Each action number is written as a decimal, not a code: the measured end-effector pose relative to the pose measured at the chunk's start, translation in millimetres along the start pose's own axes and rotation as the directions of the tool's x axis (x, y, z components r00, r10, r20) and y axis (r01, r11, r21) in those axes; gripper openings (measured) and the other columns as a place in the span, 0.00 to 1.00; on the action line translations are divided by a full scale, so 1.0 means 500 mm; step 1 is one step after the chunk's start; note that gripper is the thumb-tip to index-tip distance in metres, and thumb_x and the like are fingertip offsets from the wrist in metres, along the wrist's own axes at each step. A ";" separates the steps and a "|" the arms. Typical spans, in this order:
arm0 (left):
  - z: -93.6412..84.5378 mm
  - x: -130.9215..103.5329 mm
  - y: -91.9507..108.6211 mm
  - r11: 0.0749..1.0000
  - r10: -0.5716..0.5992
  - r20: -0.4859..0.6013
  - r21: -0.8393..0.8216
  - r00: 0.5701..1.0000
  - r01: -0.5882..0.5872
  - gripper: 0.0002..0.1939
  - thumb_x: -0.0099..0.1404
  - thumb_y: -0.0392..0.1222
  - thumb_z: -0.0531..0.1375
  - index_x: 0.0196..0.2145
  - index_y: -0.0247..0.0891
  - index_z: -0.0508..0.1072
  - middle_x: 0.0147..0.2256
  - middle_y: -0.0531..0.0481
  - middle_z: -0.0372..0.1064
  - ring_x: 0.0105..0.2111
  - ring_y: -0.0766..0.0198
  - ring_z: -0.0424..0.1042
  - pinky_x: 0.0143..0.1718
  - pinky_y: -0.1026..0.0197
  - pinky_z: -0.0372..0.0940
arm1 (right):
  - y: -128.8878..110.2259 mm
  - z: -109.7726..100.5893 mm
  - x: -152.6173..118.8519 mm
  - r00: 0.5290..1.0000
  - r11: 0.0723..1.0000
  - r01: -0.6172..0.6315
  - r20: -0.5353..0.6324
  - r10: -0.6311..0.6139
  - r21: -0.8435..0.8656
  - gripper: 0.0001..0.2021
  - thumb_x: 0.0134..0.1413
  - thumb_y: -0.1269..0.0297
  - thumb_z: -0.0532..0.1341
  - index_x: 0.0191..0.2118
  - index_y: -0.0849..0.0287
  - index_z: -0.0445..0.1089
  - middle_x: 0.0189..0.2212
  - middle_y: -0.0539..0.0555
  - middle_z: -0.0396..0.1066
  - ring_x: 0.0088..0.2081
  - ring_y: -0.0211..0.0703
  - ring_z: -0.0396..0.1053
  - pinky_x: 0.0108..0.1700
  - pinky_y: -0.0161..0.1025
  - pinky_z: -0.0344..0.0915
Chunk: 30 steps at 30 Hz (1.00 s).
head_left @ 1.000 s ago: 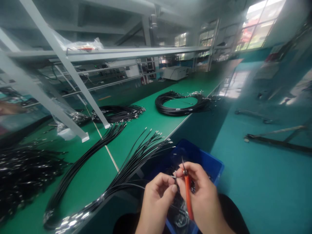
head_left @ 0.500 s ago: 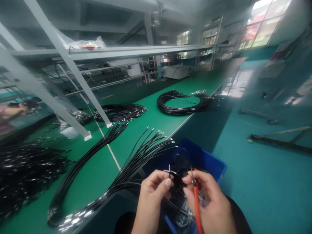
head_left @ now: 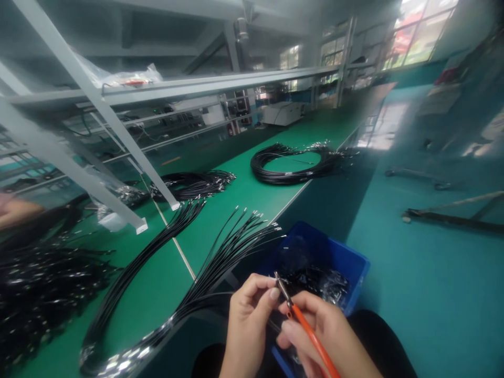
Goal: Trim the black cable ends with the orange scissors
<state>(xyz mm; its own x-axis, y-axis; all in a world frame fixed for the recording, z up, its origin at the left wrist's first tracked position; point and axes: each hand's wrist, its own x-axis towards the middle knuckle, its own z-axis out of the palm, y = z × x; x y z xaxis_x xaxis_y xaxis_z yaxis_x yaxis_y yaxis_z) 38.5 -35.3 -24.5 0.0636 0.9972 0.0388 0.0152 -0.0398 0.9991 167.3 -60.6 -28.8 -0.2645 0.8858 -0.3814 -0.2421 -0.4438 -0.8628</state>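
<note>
My left hand (head_left: 252, 315) is closed in a pinch between thumb and forefinger on the end of a thin black cable, mostly hidden by the fingers. My right hand (head_left: 318, 325) grips orange-handled cutting pliers (head_left: 311, 333). Their metal jaws reach the left fingertips, at the cable end; whether the jaws touch it I cannot tell. To the left, a bent bundle of black cables (head_left: 129, 268) with silvery ends lies on the green table (head_left: 157, 294). Below and behind the hands stands a blue bin (head_left: 346, 257) holding dark parts and clear plastic.
Farther along the table lie a coiled cable bundle (head_left: 291, 176) and another bundle (head_left: 192, 184). A dark cable heap (head_left: 51, 289) covers the left side. Slanted shelf posts (head_left: 129, 142) rise from the table. Another person's arm (head_left: 19, 212) shows at far left.
My right hand has turned the pliers and moved them left, so their jaws now meet my left fingertips. The view has shifted slightly. The other person's arm has moved left.
</note>
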 end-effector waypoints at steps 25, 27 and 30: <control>0.012 0.011 -0.022 0.998 -0.045 -0.104 0.041 0.994 0.050 0.04 0.56 0.39 0.62 0.29 0.35 0.73 0.25 0.52 0.69 0.25 0.66 0.66 0.28 0.66 0.63 | 0.024 -0.044 0.009 0.982 0.999 -0.023 0.190 0.017 0.027 0.19 0.45 0.54 0.66 0.34 0.62 0.62 0.19 0.51 0.71 0.09 0.23 0.52 0.12 0.23 0.47; 0.015 0.008 -0.020 0.998 -0.028 -0.097 0.061 0.995 0.034 0.04 0.56 0.39 0.62 0.28 0.35 0.73 0.25 0.52 0.69 0.26 0.65 0.67 0.28 0.65 0.63 | 0.018 -0.040 0.010 0.987 1.000 -0.023 0.161 0.020 0.015 0.17 0.46 0.55 0.65 0.34 0.62 0.62 0.19 0.50 0.70 0.09 0.23 0.52 0.12 0.24 0.48; 0.016 0.005 -0.019 0.994 -0.003 -0.085 0.111 0.996 0.013 0.04 0.56 0.39 0.61 0.28 0.36 0.72 0.25 0.52 0.68 0.26 0.65 0.67 0.29 0.65 0.63 | 0.010 -0.036 0.011 0.990 1.000 -0.026 0.136 0.023 0.015 0.18 0.46 0.54 0.65 0.34 0.62 0.62 0.18 0.49 0.70 0.08 0.24 0.52 0.11 0.24 0.48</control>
<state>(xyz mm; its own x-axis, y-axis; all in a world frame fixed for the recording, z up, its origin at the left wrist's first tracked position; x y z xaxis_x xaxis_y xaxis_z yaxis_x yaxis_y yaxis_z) 46.6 -33.2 -34.2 -0.0219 0.9991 0.0368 0.1268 -0.0338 0.9914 181.5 -55.4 -41.1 -0.3943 0.8485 -0.3529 -0.2492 -0.4684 -0.8476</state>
